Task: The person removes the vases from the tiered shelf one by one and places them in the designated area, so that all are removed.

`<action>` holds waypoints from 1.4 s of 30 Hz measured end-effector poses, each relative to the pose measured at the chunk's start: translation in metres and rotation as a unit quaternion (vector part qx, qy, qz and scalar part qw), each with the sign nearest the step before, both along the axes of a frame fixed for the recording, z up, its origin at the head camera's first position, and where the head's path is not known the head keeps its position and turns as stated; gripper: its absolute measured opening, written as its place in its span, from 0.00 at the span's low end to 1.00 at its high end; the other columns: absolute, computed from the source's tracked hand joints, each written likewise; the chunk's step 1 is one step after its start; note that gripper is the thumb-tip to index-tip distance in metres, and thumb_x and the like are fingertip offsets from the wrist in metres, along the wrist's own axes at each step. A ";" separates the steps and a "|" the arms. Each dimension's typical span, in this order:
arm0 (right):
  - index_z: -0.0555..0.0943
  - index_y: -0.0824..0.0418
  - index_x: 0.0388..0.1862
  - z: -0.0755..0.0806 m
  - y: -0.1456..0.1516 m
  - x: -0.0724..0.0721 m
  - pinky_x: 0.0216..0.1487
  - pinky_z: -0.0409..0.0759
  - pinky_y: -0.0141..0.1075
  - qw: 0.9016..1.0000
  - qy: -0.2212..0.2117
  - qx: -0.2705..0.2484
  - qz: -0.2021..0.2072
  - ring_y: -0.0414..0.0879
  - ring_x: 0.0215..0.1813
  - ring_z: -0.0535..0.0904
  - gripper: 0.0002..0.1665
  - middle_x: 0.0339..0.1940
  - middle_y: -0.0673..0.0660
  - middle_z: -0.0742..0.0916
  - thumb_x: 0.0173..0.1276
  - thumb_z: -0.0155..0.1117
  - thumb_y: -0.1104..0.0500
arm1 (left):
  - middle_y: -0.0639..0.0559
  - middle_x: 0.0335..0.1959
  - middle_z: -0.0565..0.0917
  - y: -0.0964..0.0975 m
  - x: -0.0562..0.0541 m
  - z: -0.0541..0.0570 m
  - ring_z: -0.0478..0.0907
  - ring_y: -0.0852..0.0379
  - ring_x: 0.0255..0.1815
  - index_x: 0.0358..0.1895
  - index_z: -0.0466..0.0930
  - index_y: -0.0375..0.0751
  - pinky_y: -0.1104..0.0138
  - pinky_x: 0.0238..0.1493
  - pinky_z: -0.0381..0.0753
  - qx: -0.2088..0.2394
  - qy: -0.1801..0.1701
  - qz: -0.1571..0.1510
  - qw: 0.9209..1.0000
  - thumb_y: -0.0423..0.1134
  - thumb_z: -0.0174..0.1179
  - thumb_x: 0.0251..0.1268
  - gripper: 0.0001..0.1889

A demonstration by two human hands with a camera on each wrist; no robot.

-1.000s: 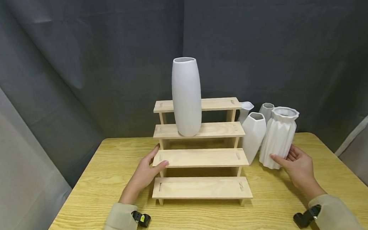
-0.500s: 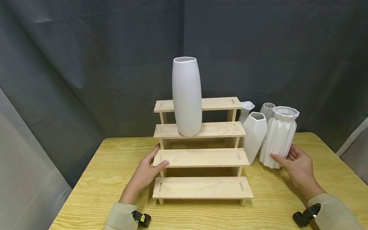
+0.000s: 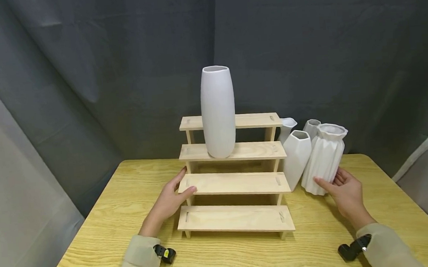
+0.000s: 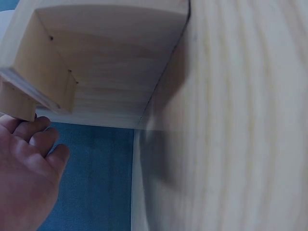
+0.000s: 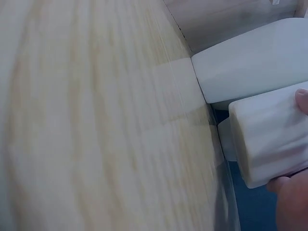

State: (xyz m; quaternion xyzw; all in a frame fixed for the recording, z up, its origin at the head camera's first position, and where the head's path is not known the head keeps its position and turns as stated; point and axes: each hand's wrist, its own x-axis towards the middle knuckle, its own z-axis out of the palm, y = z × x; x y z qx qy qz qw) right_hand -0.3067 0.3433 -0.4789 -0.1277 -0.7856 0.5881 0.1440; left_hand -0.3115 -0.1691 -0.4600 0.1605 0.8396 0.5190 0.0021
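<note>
A four-step pale wooden display stand (image 3: pixel 235 218) stands mid-table. My left hand (image 3: pixel 168 201) grips its left end at the second step from the bottom, thumb over the board; in the left wrist view the fingers (image 4: pixel 41 137) reach behind the wood. On the third step stands a tall smooth white vase (image 3: pixel 218 112), upright. My right hand (image 3: pixel 347 196) holds a white pleated vase (image 3: pixel 324 163) low on its body, thumb on the near side. This vase tilts to the right, and the right wrist view shows its base (image 5: pixel 243 144) a little off the table.
Right of the stand, a faceted white vase (image 3: pixel 297 156) stands close beside the held one. Behind them are a flared-neck white vase (image 3: pixel 286 126) and a small-mouthed vase (image 3: pixel 311 127). A grey curtain (image 3: pixel 120 74) hangs behind the yellow wooden table (image 3: pixel 103 207).
Almost nothing differs. The right wrist has shifted very slightly left, with the pleated vase still held; the left hand stays in place on the stand.
</note>
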 end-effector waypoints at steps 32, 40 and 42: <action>0.53 0.66 0.79 -0.006 0.002 -0.004 0.65 0.67 0.48 0.998 -0.031 0.055 0.006 0.62 0.73 0.62 0.60 0.75 0.67 0.64 0.59 0.75 0.44 | 0.54 0.79 0.50 0.001 -0.001 0.003 0.47 0.46 0.78 0.80 0.49 0.51 0.48 0.74 0.52 -0.004 -0.004 0.005 1.000 0.58 0.60 0.68 0.43; 0.53 0.68 0.79 -0.009 0.006 0.000 0.63 0.70 0.44 0.995 -0.022 0.089 0.029 0.64 0.72 0.64 0.61 0.74 0.69 0.66 0.59 0.75 0.43 | 0.57 0.79 0.51 0.001 0.001 0.003 0.48 0.45 0.78 0.80 0.50 0.55 0.49 0.73 0.54 -0.005 -0.002 0.003 1.000 0.65 0.60 0.64 0.46; 0.53 0.68 0.79 -0.009 0.007 0.001 0.63 0.71 0.43 0.995 -0.017 0.095 0.033 0.64 0.71 0.64 0.60 0.74 0.69 0.66 0.59 0.75 0.43 | 0.58 0.79 0.51 0.001 0.001 0.002 0.49 0.45 0.78 0.80 0.50 0.56 0.49 0.73 0.55 -0.005 -0.005 0.004 1.000 0.65 0.60 0.63 0.46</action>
